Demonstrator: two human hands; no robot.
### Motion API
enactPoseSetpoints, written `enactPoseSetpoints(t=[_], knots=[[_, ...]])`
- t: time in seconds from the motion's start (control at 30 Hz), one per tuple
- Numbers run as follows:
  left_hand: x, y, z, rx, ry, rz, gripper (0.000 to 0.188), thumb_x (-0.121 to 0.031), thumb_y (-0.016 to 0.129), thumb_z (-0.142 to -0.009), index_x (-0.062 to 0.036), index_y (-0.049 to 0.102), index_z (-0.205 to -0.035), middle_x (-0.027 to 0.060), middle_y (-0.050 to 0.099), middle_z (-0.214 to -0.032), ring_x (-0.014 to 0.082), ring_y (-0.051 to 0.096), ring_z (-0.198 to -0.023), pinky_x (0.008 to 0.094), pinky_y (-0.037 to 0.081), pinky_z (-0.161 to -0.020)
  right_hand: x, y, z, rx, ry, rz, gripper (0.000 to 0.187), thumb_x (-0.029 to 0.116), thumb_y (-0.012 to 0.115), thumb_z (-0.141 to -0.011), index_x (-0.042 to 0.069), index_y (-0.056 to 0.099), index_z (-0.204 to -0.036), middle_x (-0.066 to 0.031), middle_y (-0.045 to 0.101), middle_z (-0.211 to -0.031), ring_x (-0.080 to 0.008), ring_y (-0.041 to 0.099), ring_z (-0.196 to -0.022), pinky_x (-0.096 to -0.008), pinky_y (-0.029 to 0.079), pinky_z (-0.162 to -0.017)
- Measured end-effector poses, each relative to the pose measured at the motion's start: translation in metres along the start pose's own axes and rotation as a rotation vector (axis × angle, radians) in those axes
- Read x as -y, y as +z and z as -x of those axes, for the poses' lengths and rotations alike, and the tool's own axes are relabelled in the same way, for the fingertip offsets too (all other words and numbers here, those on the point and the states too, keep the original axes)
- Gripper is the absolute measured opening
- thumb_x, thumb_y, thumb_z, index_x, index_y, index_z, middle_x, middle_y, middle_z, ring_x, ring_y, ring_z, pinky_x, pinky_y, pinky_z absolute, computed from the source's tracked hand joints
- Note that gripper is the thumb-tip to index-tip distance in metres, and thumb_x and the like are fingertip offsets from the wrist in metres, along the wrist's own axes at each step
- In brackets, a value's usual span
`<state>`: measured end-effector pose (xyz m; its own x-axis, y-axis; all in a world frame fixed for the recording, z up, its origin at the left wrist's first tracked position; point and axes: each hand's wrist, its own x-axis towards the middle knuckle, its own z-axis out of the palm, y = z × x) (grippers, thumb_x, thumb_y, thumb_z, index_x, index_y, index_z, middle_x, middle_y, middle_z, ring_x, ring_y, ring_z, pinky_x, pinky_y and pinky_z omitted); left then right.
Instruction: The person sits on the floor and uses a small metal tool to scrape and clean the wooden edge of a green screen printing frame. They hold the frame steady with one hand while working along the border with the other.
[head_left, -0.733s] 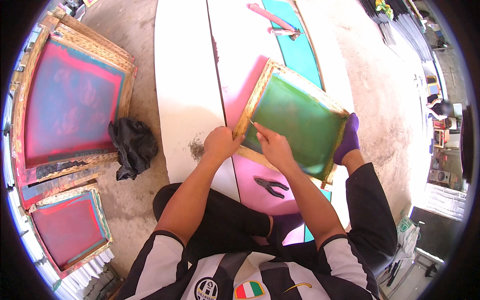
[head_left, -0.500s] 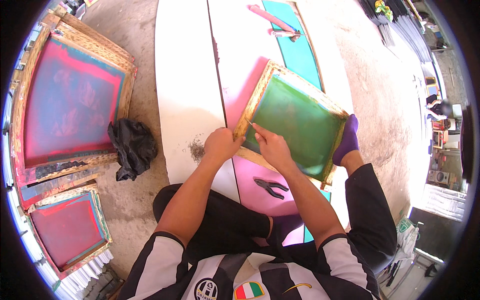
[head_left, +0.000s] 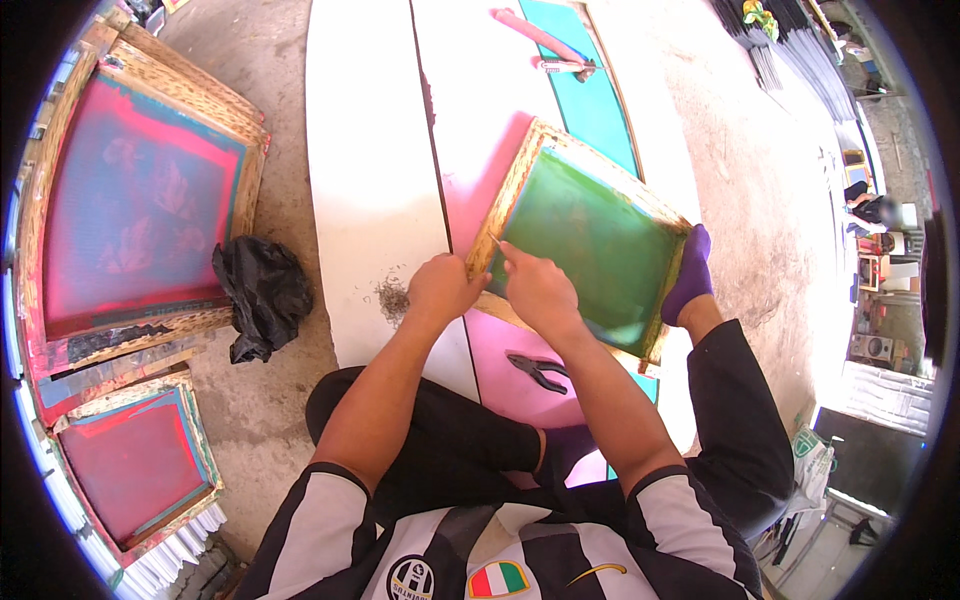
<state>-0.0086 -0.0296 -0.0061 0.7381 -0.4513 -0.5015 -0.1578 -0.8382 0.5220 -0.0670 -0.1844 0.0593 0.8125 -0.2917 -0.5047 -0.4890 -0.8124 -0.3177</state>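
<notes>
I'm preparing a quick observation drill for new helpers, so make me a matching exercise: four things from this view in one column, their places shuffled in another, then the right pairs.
Things
1. Pliers
2. Black plastic bag
3. Left hand
4. Right foot's purple sock

Places
A. At the lower right corner of the large blue-and-pink screen
B. At the left corner of the green screen, gripping its frame
C. At the right-hand edge of the green screen
D. Lying on the pink surface

Right pairs: 1-D; 2-A; 3-B; 4-C
</notes>
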Motion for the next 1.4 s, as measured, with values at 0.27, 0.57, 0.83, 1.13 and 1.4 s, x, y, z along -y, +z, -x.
enactPoseSetpoints(t=[0.27,0.57,0.83,1.13,1.4], knots=[[0.007,0.013,0.000,-0.122,0.069,0.019,0.055,-0.053,0.076,-0.088,0.0016,0.077,-0.088,0.0228,0.074,-0.089,0.0409,0.074,-0.085,0.0521,0.059,-0.076,0.014,0.001,0.003,0.027,0.026,0.051,0.043,0.025,0.050,-0.107,0.023,0.059,-0.148,-0.0260,0.075,-0.112,-0.0483,0.071,-0.107,-0.0591,0.056,-0.094],[0.001,-0.001,0.001,0.005,-0.010,-0.038,0.057,-0.055,0.073,-0.091,0.0017,0.077,-0.093,0.0203,0.075,-0.093,0.0385,0.075,-0.090,0.0504,0.060,-0.077,-0.024,0.017,-0.009,0.045,-0.047,-0.056,0.040,0.023,0.060,-0.105,0.014,0.066,-0.144,-0.0230,0.075,-0.120,-0.0421,0.075,-0.105,-0.0468,0.057,-0.094],[-0.002,0.002,-0.002,0.002,-0.005,-0.045,0.056,-0.055,0.074,-0.090,0.0015,0.077,-0.092,0.0216,0.075,-0.092,0.0394,0.075,-0.088,0.0507,0.060,-0.076,-0.054,0.021,-0.026,0.426,0.260,-1.142,0.045,0.034,0.055,-0.112,0.027,0.055,-0.156,-0.0001,0.048,-0.067,-0.0095,0.038,-0.045,-0.0288,0.030,-0.039],[-0.004,0.001,-0.003,-0.013,-0.010,0.000,0.052,-0.050,0.075,-0.090,0.0015,0.077,-0.094,0.0213,0.074,-0.097,0.0397,0.075,-0.092,0.0507,0.060,-0.079,-0.073,0.039,-0.033,-0.068,-0.173,-0.594,0.038,0.027,0.057,-0.110,0.021,0.065,-0.147,-0.0131,0.074,-0.094,-0.0243,0.069,-0.072,-0.0363,0.055,-0.064],[-0.003,0.011,0.003,-0.123,0.026,0.007,0.041,-0.041,0.078,-0.090,-0.0057,0.074,-0.111,0.0171,0.071,-0.109,0.0376,0.074,-0.099,0.0504,0.060,-0.084,-0.047,0.020,-0.024,-0.116,-0.136,-0.286,0.035,0.026,0.063,-0.105,0.018,0.070,-0.138,-0.0203,0.075,-0.118,-0.0395,0.073,-0.107,-0.0454,0.057,-0.094]])
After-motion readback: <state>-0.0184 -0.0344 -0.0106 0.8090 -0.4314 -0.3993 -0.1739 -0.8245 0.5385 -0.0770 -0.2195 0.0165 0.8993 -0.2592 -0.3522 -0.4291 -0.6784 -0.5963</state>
